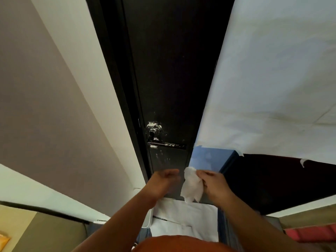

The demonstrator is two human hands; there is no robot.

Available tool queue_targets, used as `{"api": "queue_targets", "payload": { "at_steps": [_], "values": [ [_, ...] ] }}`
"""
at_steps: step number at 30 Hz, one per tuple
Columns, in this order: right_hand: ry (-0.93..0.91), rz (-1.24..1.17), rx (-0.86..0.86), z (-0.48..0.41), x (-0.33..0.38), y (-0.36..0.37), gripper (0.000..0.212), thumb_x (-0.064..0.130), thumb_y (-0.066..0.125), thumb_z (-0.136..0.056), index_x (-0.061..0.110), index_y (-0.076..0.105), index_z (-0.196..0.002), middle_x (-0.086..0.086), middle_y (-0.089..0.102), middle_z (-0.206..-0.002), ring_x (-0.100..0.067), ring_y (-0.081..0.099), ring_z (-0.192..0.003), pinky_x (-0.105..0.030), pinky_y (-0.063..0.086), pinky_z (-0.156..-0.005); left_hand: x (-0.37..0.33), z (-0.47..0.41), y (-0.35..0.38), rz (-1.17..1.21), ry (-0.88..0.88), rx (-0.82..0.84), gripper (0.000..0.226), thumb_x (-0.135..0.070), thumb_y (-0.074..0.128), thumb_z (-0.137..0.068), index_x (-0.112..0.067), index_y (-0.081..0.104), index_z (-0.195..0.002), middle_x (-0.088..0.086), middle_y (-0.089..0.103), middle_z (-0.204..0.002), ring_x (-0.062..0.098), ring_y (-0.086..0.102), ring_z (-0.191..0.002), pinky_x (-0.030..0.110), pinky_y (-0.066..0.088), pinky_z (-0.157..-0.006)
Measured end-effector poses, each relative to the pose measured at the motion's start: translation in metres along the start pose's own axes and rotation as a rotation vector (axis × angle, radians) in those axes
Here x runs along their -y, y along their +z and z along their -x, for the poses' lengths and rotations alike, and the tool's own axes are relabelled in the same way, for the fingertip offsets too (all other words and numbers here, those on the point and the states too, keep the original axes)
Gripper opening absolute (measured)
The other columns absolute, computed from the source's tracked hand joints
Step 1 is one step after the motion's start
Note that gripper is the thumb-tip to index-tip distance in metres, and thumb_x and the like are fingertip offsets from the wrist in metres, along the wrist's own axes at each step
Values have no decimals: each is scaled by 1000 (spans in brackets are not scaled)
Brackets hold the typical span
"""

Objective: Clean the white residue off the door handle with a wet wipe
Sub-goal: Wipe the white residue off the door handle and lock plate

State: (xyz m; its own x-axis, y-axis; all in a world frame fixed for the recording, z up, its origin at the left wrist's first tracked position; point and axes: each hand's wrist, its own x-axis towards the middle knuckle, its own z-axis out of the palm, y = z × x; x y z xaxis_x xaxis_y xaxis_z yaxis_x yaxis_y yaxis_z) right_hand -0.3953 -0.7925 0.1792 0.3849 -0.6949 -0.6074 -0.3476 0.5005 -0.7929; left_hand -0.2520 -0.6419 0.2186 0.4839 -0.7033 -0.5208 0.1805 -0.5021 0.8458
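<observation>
On the dark door (174, 70), up and ahead of your hands, the lever door handle (168, 145) sits with its long axis level — pivot toward the door's left edge, free end pointing right. White residue (154, 146) cakes the pivot end and speckles the bar. More of it rings the round lock fitting (153, 129) just above, and faint smears (161, 158) run down the panel below. Your hands hang below the handle, apart from each other and, as far as the view shows, not touching the door. Right hand (211, 180) pinches the wet wipe (191, 186) between thumb and fingers, the sheet bunched at the top and drooping loose. Left hand (163, 176) is loosely curled with nothing in it, fingers turned toward the wipe; blur hides the fingertips. The left hand lies almost straight under the pivot, while the wipe hand is off to the right, closer to the free end. Judgement: the wipe goes up and a little left to meet the lever, then runs along its length — cleaning looks not yet started.
</observation>
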Motion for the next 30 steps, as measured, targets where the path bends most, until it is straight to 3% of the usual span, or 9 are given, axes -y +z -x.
{"api": "queue_targets", "payload": {
  "at_steps": [3,5,11,15,18,21,23,27,30],
  "values": [
    [35,-36,72,10,7,4,20,25,68,-94,8,71,-104,-8,74,-91,-25,70,-85,-37,58,-74,2,-2,19,-74,2,153,54,-34,80,-86,-40,54,-133,-11,65,-128,12,64,-115,30,52,-98],
    [52,-133,103,18,17,9,13,22,65,-96,10,71,-97,-10,76,-85,-27,70,-86,-34,54,-66,6,-7,28,-167,21,140,64,-37,84,-80,-39,51,-135,-10,66,-127,12,65,-115,33,54,-101],
    [0,-274,172,22,26,16,20,10,58,-100,3,70,-114,-16,77,-103,-32,75,-98,-45,59,-90,0,-19,19,-188,152,-182,26,-19,72,-92,-12,71,-117,-4,75,-96,3,70,-84,8,53,-66],
    [23,-313,152,16,22,6,24,11,62,-99,0,68,-119,-21,75,-108,-37,74,-101,-48,59,-92,-23,-2,-4,-102,200,-281,9,-24,73,-93,-29,70,-100,-3,75,-92,8,71,-82,24,59,-71],
    [39,-317,143,10,17,-6,25,14,62,-99,3,67,-121,-18,76,-109,-34,74,-101,-47,59,-91,-37,11,-25,-134,351,-490,17,-22,75,-92,-36,65,-93,-3,71,-85,13,69,-77,22,56,-63],
    [29,-316,129,7,15,-10,25,18,63,-99,5,68,-120,-15,77,-107,-33,75,-99,-47,60,-90,-57,16,-42,-313,543,-661,17,-17,72,-92,-33,72,-97,-7,68,-93,9,64,-77,16,51,-69],
    [21,-309,124,7,15,-9,25,19,65,-99,5,68,-118,-14,77,-106,-32,75,-98,-48,60,-91,-71,7,-48,-518,602,-657,18,-12,69,-93,-23,78,-105,-8,64,-108,8,62,-87,10,44,-78],
    [15,-285,132,10,17,-7,25,21,67,-97,6,67,-117,-13,78,-105,-32,75,-97,-50,59,-92,-76,-19,-36,-864,649,-467,25,-19,53,-97,-25,72,-112,4,69,-110,22,71,-83,31,60,-78],
    [16,-276,139,9,16,-10,26,22,66,-97,7,67,-118,-12,77,-106,-31,75,-98,-48,60,-91,-72,-28,-15,-1038,730,-458,23,-18,64,-92,-19,75,-112,11,67,-109,28,73,-78,33,63,-70]
  ]
}}
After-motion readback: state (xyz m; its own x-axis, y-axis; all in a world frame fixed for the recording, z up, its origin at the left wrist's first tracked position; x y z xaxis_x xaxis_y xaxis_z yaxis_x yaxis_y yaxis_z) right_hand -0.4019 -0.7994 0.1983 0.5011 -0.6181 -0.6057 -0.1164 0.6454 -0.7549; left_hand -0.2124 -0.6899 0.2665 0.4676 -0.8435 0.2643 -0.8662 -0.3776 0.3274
